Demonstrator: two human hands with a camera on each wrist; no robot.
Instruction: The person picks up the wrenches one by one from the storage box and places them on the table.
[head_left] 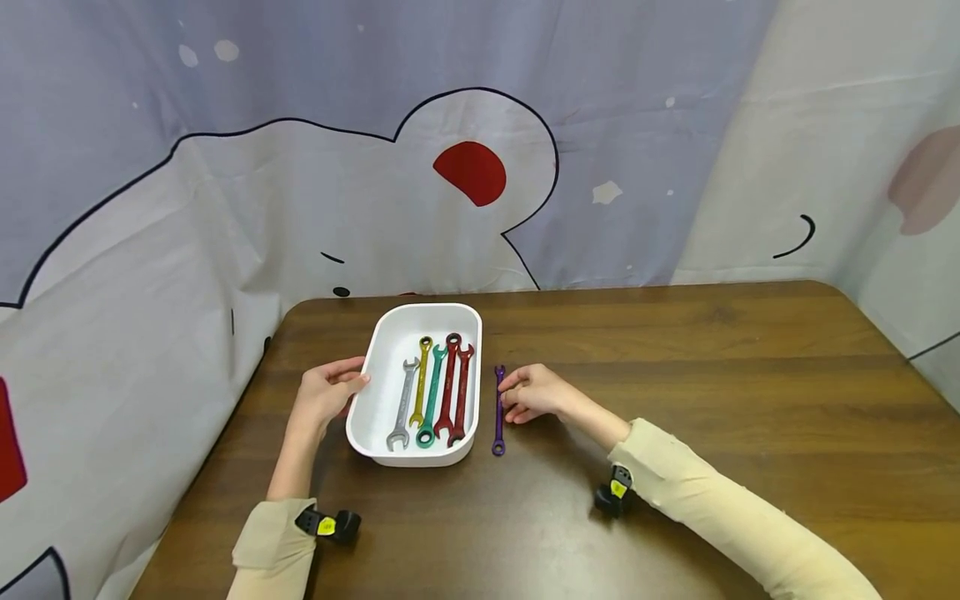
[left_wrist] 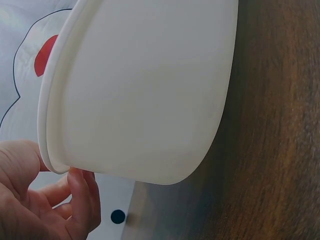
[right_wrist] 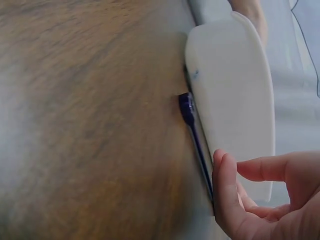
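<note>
Left hand (head_left: 322, 393) pinches white tray (head_left: 420, 459), right hand (head_left: 536, 393) at purple wrench (head_left: 499, 417)

Left thumb over rim, fingers beneath, likely steadying. Right fingertips: pinching or just touching, can't tell. Purple wrench lies just right of tray; five wrenches (head_left: 432, 393) inside run lengthwise, probably for fit. Brown table (head_left: 705, 367); far, printed curtain (head_left: 637, 67).

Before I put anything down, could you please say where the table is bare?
The widest bare patch of table lies between the right sleeve and the curtain; a smaller one, between that and the left sleeve. It is crowded around the tray: five wrenches inside, left hand at its left rim, purple wrench and right hand by its right.
</note>
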